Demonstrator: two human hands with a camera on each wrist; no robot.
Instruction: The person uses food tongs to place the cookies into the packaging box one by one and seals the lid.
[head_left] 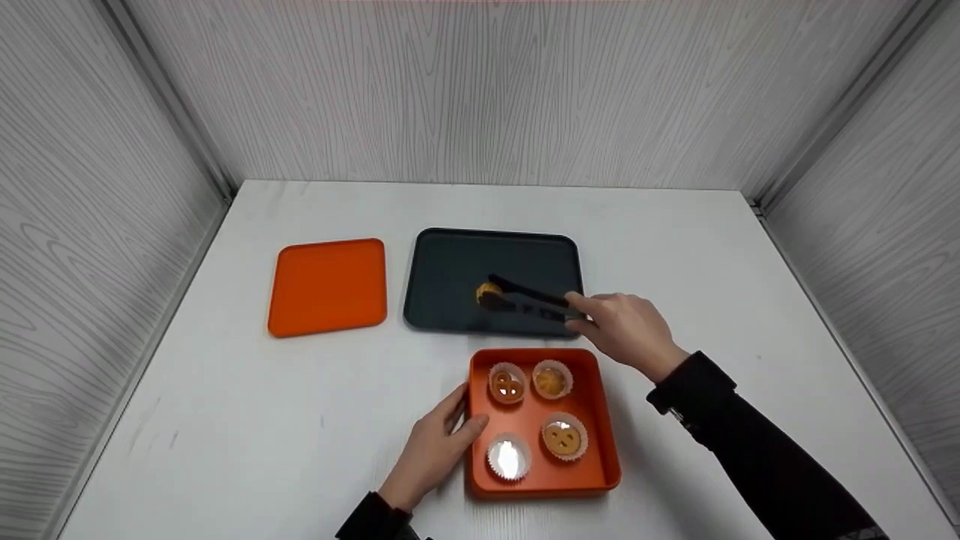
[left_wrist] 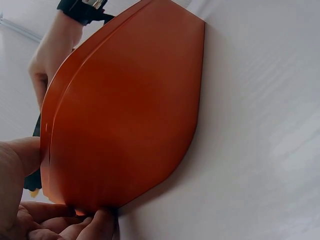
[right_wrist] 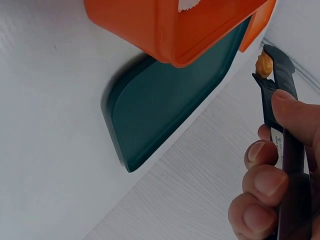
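My right hand [head_left: 626,330] grips black tongs [head_left: 529,290], golden pastry [head_left: 484,291] between their tips, over the dark tray [head_left: 450,270]; left hand [head_left: 431,454] pinches left wall of orange box [head_left: 529,412]. Narrow worktop [head_left: 675,247] strip between dark tray and box, wider margin rightward; orange tray [head_left: 328,289] to the left

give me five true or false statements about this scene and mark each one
1. The right hand holds tongs. True.
2. The tongs grip a treat. True.
3. The orange tray lies left of the green tray in the head view. True.
4. The left hand rests on the green tray. False: it grips the box.
5. All four cups hold treats. False: one cup is empty.
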